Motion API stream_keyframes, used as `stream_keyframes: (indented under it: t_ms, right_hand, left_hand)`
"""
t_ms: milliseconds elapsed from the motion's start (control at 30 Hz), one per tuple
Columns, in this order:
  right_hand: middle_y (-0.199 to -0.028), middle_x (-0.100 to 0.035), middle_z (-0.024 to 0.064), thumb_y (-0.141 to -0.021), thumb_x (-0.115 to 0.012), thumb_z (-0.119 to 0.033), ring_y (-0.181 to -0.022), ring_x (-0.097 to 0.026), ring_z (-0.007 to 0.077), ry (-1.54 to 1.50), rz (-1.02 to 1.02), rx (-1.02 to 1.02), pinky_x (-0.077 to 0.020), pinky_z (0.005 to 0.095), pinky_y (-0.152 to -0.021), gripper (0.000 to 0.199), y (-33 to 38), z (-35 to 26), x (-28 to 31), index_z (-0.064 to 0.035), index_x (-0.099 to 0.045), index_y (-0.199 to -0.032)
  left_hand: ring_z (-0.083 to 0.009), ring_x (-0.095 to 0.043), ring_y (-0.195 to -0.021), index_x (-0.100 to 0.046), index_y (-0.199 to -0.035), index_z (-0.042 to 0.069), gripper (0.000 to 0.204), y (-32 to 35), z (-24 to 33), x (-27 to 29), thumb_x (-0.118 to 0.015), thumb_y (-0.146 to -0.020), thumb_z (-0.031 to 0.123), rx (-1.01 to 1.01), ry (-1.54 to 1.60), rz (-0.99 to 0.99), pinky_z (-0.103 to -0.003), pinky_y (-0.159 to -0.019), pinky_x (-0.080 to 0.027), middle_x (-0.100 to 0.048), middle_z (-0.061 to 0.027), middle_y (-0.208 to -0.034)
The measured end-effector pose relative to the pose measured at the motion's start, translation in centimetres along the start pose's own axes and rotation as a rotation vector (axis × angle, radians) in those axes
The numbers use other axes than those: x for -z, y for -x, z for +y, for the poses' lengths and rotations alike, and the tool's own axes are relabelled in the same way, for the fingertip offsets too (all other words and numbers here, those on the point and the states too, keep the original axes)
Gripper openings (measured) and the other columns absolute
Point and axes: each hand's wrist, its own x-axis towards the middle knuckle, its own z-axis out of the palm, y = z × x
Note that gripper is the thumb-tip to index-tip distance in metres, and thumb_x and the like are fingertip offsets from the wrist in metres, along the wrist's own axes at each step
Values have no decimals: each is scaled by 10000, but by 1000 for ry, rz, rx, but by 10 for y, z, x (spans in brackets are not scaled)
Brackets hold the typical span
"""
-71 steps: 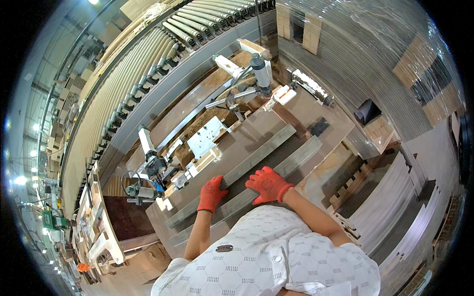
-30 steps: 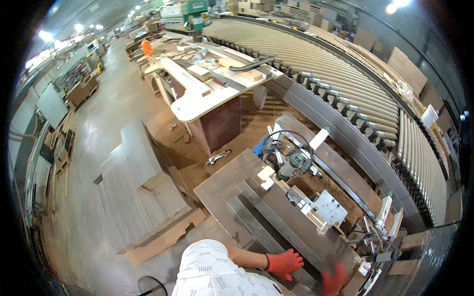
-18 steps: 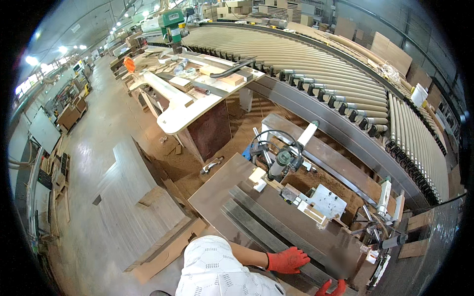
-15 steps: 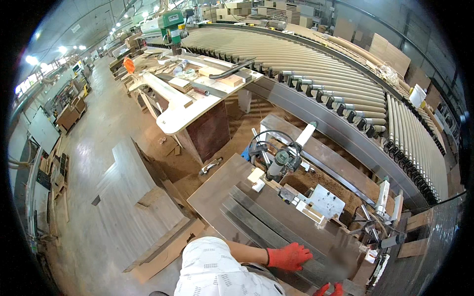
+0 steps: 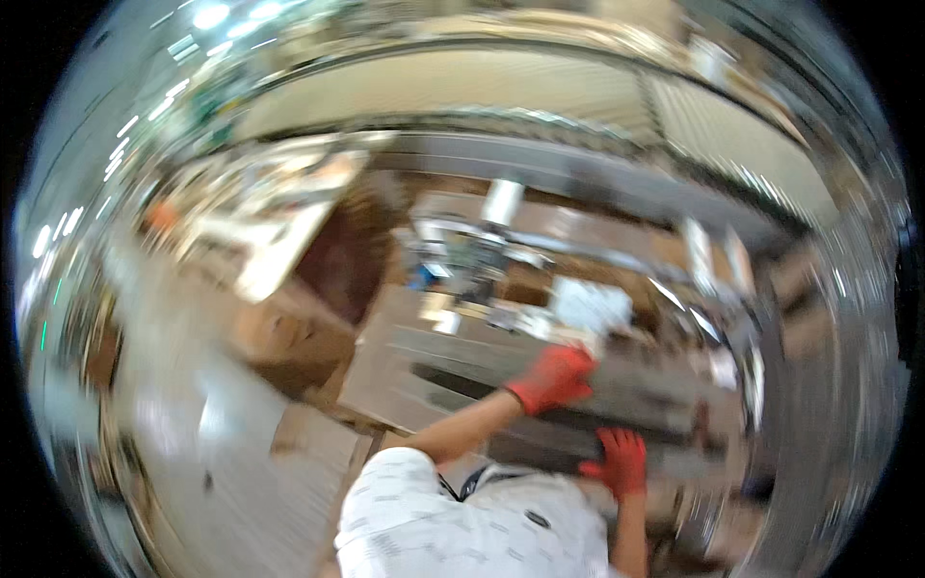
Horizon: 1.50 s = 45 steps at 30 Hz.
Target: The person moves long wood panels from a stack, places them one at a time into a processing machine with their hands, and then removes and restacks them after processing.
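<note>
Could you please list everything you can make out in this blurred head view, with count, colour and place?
Grey panels: a stack, count unclear, grey-brown, centre, under both hands.
White block on the machine: one, white, just beyond the left hand.
Machine parts: several, metallic with a blue spot, centre, too blurred to tell apart.
Roller conveyor: one, pale, curving across the top.
Workbench: one, pale top, brown base, upper left.
Floor: grey, left side.
Shirt: one, white with dark marks, bottom centre.
Left hand: red glove, on the panels; grip unclear.
Right hand: red glove, on the panels' near edge; grip unclear.
</note>
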Motion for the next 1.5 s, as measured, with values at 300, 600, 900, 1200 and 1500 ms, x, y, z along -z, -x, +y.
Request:
stream_keyframes:
  t_ms: [300, 600, 900, 1200, 1500]
  right_hand:
    - [-1161, -694, 48, -752, -863, -526, -1124, -659, 271, 67, -60, -44, -491, 464, -949, 607, 7, 29, -7, -180, -679, -1216]
    - [-1134, -689, 44, -779, -856, -539, -1110, -663, 267, 55, -67, -46, -488, 451, -939, 596, 8, 28, -7, -164, -664, -1201]
    - [-1102, -694, 63, -764, -881, -488, -1105, -668, 278, 8, -16, -21, -488, 465, -920, 580, 10, 33, -10, -156, -669, -1190]
    - [-1111, -700, 61, -764, -887, -505, -1104, -675, 271, 45, -10, -28, -493, 450, -914, 603, 9, 29, -11, -155, -676, -1208]
    - [-1119, -701, 56, -765, -872, -548, -1099, -676, 271, 94, -56, -44, -494, 442, -915, 624, 11, 26, -5, -155, -678, -1209]
  left_hand:
    - [-403, -642, -1113, -702, -1254, 110, 512, -48, -58, -63, -891, -820, 304, 117, -170, -171, -513, -918, -563, -673, -135, -1205]
    - [-344, -608, -1225, -703, -1354, 185, 589, -81, -92, -106, -851, -847, 447, 57, -407, -77, -602, -1078, -401, -683, -81, -1277]
    - [-321, -573, -1291, -684, -1402, 217, 622, -78, -131, -116, -830, -862, 490, 109, -373, -377, -632, -1077, -382, -651, -76, -1363]
    - [-325, -596, -1222, -745, -1109, 148, 728, -60, -141, -129, -888, -665, 707, 346, -375, 66, -585, -1119, -332, -688, -86, -1200]
    - [-371, -615, -1034, -719, -943, 102, 731, -79, -143, -174, -869, -642, 752, 276, -459, 113, -505, -900, -455, -677, -117, -1040]
